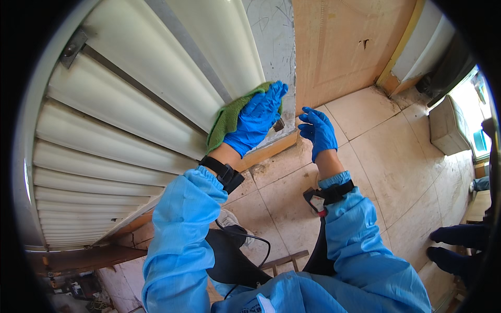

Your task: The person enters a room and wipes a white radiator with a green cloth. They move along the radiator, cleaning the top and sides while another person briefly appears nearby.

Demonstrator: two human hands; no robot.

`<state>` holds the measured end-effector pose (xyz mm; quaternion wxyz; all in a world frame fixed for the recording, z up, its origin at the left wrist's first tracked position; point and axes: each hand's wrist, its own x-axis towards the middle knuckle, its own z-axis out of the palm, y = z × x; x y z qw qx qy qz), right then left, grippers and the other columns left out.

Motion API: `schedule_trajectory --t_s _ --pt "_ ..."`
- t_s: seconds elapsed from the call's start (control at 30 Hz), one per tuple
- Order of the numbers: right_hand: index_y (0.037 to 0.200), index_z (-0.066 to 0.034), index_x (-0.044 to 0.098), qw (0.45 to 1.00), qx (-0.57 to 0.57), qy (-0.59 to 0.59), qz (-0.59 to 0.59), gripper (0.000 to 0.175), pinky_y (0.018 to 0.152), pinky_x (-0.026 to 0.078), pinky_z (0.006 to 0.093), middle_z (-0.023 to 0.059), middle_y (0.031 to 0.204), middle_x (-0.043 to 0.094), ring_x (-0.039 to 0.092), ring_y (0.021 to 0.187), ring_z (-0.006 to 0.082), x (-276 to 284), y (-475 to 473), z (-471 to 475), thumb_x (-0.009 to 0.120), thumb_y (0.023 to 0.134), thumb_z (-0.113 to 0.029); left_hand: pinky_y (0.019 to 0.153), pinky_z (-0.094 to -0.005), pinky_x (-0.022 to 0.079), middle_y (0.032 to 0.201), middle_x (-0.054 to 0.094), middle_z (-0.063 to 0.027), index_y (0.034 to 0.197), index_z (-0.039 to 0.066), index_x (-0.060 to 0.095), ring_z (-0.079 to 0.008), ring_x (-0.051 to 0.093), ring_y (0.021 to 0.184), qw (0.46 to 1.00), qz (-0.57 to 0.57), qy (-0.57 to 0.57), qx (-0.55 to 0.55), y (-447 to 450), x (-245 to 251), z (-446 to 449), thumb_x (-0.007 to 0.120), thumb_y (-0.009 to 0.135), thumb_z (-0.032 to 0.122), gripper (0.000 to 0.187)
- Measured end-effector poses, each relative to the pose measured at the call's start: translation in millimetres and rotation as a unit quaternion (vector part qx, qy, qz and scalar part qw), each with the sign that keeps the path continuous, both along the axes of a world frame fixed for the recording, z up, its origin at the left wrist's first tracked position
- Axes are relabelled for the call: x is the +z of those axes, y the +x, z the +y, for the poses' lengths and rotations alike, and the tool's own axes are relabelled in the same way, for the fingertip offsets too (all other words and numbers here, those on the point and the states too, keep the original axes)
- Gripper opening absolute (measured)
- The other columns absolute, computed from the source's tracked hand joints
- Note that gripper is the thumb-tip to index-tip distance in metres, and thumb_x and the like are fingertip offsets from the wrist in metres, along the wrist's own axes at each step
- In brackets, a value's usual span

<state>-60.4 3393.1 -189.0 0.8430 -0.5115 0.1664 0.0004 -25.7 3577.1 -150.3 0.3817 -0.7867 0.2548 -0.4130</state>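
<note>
My left hand, in a blue disposable glove, presses a green cloth against the end of a cream radiator with long rounded columns. Part of the cloth hangs below the palm, and the glove hides the rest. The fingertips reach over the scuffed grey wall panel beside the last column. To the right, my right hand is raised in a matching glove above the tiled floor. Its fingers are loosely bent and apart, with nothing in them.
A worn wooden door stands beyond the panel. A pale box-like stool is near the bright opening at right. Another person's dark-clad legs show at the right edge. A black cable loops before my legs. Clutter lies at lower left.
</note>
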Motion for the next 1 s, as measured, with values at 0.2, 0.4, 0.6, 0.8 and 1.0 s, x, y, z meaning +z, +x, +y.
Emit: schedule_trajectory --t_s 0.2,0.4,0.6,0.8,1.0 --pt "0.111 -0.0079 0.063 1.0 -0.006 0.005 0.004 0.026 0.062 0.048 0.0241 0.0044 0.089 0.065 0.06 0.07 0.014 5 0 3 0.056 0.089 -0.021 0.114 -0.0373 0.011 0.151 0.024 -0.0085 0.147 0.011 0.023 -0.0217 0.021 0.14 0.991 0.122 -0.028 -0.041 2 -55 5 0.046 0.091 0.03 0.063" --pt "0.11 -0.0079 0.063 1.0 -0.003 0.002 -0.008 0.027 0.063 0.048 0.0246 0.0052 0.091 0.064 0.059 0.071 0.0139 9 0 7 0.057 0.089 -0.023 0.113 -0.0318 0.016 0.151 0.022 -0.0095 0.146 0.005 0.02 -0.0226 0.022 0.139 0.973 0.196 -0.094 -0.077 3 -96 7 0.047 0.091 0.022 0.063" --pt "0.111 -0.0086 0.063 1.0 0.016 0.009 -0.016 0.027 0.065 0.048 0.0255 0.0055 0.093 0.064 0.059 0.071 0.0138 10 1 10 0.058 0.089 -0.024 0.113 -0.0323 0.018 0.152 0.019 -0.0084 0.147 0.005 0.016 -0.0215 0.021 0.139 0.988 -0.032 0.151 0.007 -5 -112 23 0.037 0.094 0.021 0.059" --pt "0.111 -0.0092 0.06 0.999 0.015 0.027 -0.016 0.026 0.061 0.046 0.0241 0.0056 0.092 0.065 0.059 0.069 0.0136 5 3 8 0.056 0.089 -0.023 0.112 -0.0345 0.023 0.149 0.028 -0.0085 0.145 0.011 0.028 -0.0208 0.031 0.136 0.985 0.14 0.051 -0.09 -26 -77 83 0.036 0.091 0.014 0.054" --pt "0.111 -0.0106 0.061 0.999 0.022 0.046 -0.013 0.025 0.059 0.046 0.0239 0.0047 0.09 0.065 0.059 0.067 0.0136 3 6 9 0.056 0.089 -0.022 0.109 -0.0345 0.029 0.141 0.041 -0.0075 0.14 0.01 0.038 -0.0215 0.04 0.13 0.969 0.21 0.073 -0.108 -58 39 117 0.04 0.088 0.012 0.052"
